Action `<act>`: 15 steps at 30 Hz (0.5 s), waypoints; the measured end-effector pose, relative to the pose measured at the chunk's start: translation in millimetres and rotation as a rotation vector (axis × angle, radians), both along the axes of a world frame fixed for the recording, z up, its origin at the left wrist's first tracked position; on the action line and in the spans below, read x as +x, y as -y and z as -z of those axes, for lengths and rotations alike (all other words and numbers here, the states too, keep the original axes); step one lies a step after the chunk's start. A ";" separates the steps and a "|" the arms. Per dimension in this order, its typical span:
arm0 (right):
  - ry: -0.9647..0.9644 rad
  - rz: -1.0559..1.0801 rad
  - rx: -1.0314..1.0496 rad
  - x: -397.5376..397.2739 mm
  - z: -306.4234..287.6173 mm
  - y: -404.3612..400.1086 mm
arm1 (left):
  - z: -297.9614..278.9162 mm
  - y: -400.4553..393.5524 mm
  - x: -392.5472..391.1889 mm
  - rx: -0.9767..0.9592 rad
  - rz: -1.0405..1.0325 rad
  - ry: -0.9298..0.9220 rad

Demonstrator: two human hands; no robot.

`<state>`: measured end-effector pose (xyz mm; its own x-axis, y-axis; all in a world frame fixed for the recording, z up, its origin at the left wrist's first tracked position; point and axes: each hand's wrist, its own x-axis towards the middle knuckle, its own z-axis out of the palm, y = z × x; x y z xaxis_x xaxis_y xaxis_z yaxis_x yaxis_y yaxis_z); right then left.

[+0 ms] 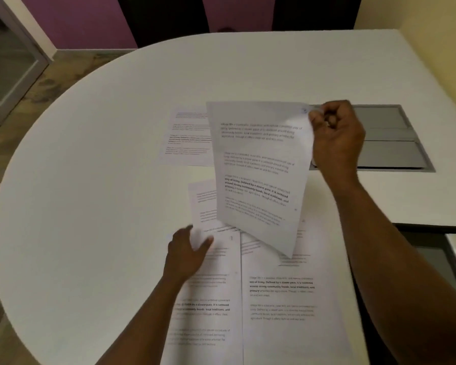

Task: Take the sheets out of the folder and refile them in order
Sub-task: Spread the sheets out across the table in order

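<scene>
While my right hand (336, 139) pinches the top corner of a printed sheet (258, 175) lifted above the white table (90, 154), my left hand (188, 250) grips the corner of another sheet (204, 206) lying nearer left. More sheets lie near me (282, 299), and one farther off (188, 138).

A rounded white surface (90, 154) carries printed sheets: one far (187, 138), two side by side near (282, 299).

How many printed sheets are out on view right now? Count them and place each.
5: one lifted sheet pinched by the right hand; one far sheet; one middle sheet under the left hand; two near sheets side by side. More may lie hidden beneath.
</scene>
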<state>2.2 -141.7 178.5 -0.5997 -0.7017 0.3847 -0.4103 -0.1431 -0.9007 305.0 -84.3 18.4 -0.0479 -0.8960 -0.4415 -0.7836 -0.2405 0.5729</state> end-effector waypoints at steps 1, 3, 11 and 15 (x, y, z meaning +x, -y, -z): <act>0.015 0.007 0.028 -13.0 -6.5 -1.5 | -16.3 8.0 -12.4 -0.006 -0.093 -0.201; 0.064 0.011 0.079 -37.7 -14.2 -5.4 | -49.0 27.4 -41.1 -0.024 -0.135 -0.464; 0.219 0.058 0.176 -92.0 0.7 -6.0 | -93.2 66.4 -110.6 0.156 -0.048 -0.898; 0.335 0.055 0.256 -103.1 29.9 -8.9 | -76.3 66.3 -141.5 0.233 -0.114 -0.938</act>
